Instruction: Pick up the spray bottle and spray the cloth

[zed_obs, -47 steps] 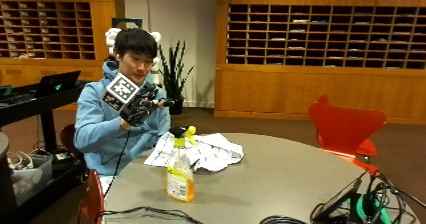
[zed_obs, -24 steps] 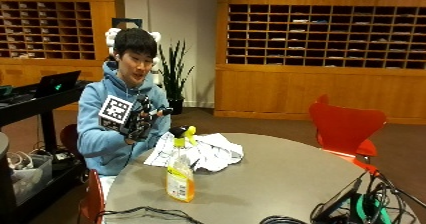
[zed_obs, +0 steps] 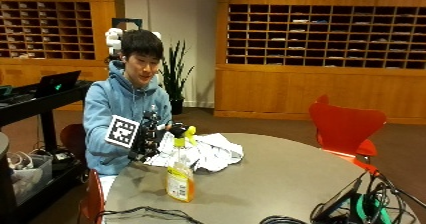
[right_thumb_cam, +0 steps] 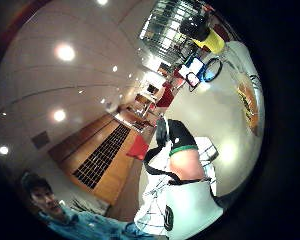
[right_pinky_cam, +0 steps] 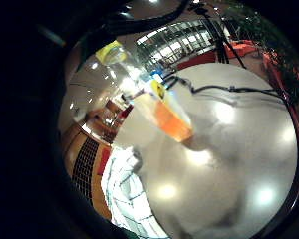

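A clear spray bottle with orange liquid and a yellow nozzle stands upright near the round table's front left edge. Behind it lies a crumpled white cloth. My gloved right hand hovers just left of the bottle's neck, level with the nozzle, fingers relaxed and holding nothing. The little finger side palm view shows the bottle close by on the table, with the checked cloth beside it. In the thumb side palm view, my thumb crosses the cloth, and the bottle is off to one side.
Black cables run along the table's front edge, with more cables and a small device at the front right. A red chair stands at the table's far right. A black cart with a laptop stands to the left.
My right hand has come down from chest height toward the table and now sits beside the bottle's top. Bottle and cloth have not moved.
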Tool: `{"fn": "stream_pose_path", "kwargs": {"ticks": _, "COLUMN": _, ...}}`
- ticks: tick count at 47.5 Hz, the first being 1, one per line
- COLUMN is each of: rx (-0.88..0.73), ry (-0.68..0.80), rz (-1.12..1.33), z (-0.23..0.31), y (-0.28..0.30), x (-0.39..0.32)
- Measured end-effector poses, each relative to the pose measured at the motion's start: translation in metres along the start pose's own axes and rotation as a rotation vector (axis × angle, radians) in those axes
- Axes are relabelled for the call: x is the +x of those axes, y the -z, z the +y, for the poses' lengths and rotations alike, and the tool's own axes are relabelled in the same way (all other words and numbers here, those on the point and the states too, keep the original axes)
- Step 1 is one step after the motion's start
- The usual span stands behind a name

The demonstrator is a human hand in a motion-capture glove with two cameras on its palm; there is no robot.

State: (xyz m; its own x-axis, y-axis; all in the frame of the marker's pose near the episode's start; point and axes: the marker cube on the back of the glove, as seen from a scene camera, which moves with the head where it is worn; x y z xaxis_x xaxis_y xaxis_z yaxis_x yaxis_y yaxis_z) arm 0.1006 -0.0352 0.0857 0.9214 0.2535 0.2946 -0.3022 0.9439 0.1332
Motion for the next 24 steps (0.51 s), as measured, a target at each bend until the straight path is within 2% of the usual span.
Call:
{"fn": "stream_pose_path", "kwargs": {"ticks": 5, "rx": -0.074, "ry": -0.097, "rz": -0.025, "z": -0.004, "y": -0.004, "x": 0.009}}
{"fn": "stream_pose_path", "kwargs": {"ticks": 11, "rx": -0.056, "ry": -0.138, "rz": -0.046, "z": -0.02, "y": -0.013, "x": 0.025}}
{"fn": "stream_pose_path", "kwargs": {"ticks": 16, "rx": 0.048, "ry": -0.135, "rz": -0.018, "z": -0.039, "y": -0.023, "x": 0.036}}
{"fn": "stream_pose_path", "kwargs": {"ticks": 24, "rx": 0.114, "ry": -0.196, "rz": -0.029, "z": -0.057, "y": -0.035, "x": 0.044}}
